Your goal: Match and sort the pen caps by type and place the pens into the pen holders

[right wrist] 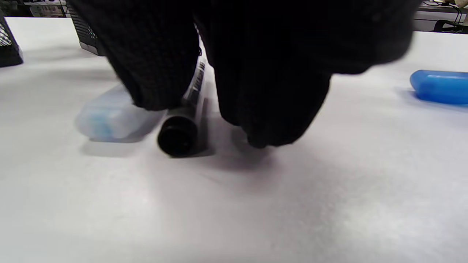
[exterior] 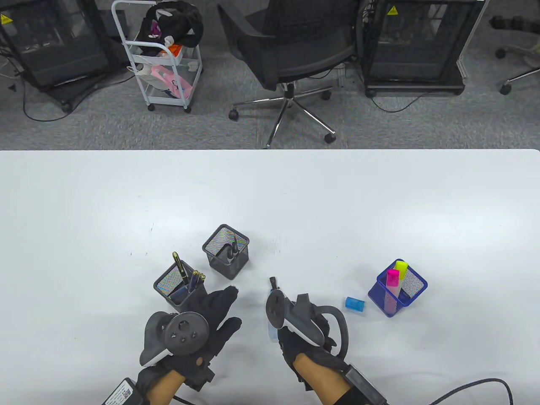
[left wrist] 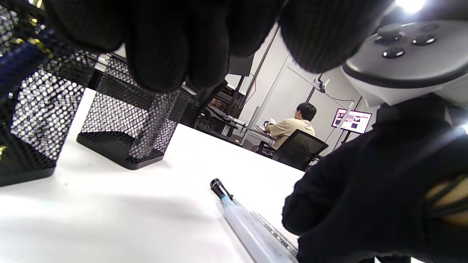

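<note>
- Nearest the table camera were the 2 gloved hands at the bottom edge, each with a tracker strapped on its back.
- The right hand (exterior: 310,337) hung over 2 pens lying side by side on the white table (exterior: 270,198): a pale translucent highlighter (right wrist: 113,117) with a blue tip inside, and a slim black pen (right wrist: 182,124) just beside it.
- Its fingers (right wrist: 270,106) pointed down, their tips at the tabletop on either side of the black pen; I could not tell whether they had closed on it.
- The left hand (exterior: 198,320) lay flat with its fingers spread and held nothing, just beside the nearer black mesh holder (exterior: 179,287), which already had pens in it.
- A second black mesh holder (exterior: 226,251) stood behind, and a blue holder (exterior: 398,289) with pink and yellow highlighters stood well off to the right.
- A loose blue cap (exterior: 355,304) lay near the blue holder (apart from both pens).
- I judged the step to be picking up a pen; the next move would call for a firm pinch, then the matching cap or holder.
</note>
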